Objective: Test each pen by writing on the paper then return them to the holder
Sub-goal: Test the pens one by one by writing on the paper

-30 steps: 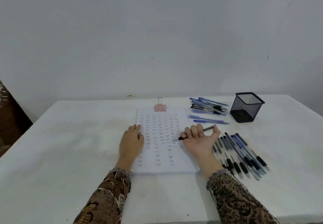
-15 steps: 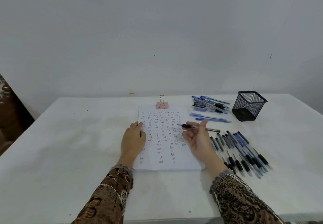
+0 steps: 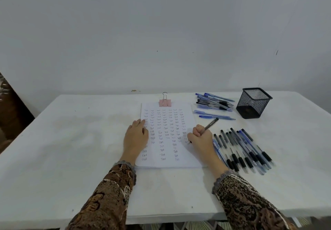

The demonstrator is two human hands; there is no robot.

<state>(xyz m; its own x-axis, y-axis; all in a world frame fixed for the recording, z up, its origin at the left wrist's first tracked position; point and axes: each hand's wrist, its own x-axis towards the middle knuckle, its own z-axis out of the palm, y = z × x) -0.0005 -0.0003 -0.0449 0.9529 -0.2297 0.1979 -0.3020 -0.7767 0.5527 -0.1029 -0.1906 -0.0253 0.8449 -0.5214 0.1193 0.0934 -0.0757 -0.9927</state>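
A white sheet of paper (image 3: 168, 122) covered with rows of small written words lies in the middle of the table, held by a pink binder clip (image 3: 165, 102) at its top. My right hand (image 3: 201, 137) grips a dark pen (image 3: 211, 123) in a writing hold, its tip touching the paper's right edge. My left hand (image 3: 136, 134) rests flat on the paper's left edge. A black mesh pen holder (image 3: 253, 104) stands at the back right; no pens show above its rim.
A row of several black and blue pens (image 3: 245, 151) lies right of my right hand. Another pile of blue and black pens (image 3: 214, 102) sits behind, left of the holder, with two blue pens (image 3: 214, 114) in front of it. The white table's near edge (image 3: 161, 218) is close.
My right hand turned the pen from lying across its upturned fingers into a writing grip and lowered the tip onto the paper's right edge. My left hand stayed on the paper.
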